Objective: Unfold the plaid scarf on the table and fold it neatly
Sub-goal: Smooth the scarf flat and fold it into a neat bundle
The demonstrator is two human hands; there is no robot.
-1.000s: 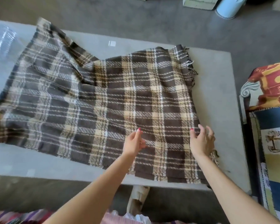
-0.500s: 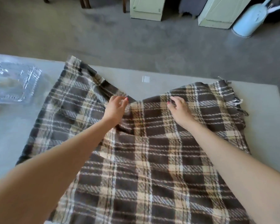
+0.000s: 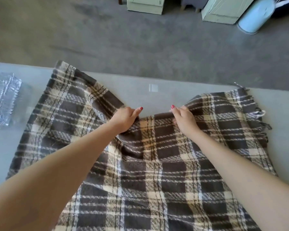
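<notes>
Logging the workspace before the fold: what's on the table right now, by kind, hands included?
Plaid scarf: 1
Clear plastic container: 1
Small clear tag: 1
Hands: 2, left hand and right hand, both gripping the scarf's far edge
Total: 5

This looks like a lived-in room of a home. A flat pale grey counter [image 3: 173,90] stands on a grey carpeted floor [image 3: 107,40], and along the far side sit pale green painted wooden cabinets [image 3: 145,5], a light blue metal watering can [image 3: 255,15] and a grey upholstered stool on short wooden legs [image 3: 193,3]. A clear plastic clamshell food container [image 3: 2,97] lies on the counter's left end.
</notes>
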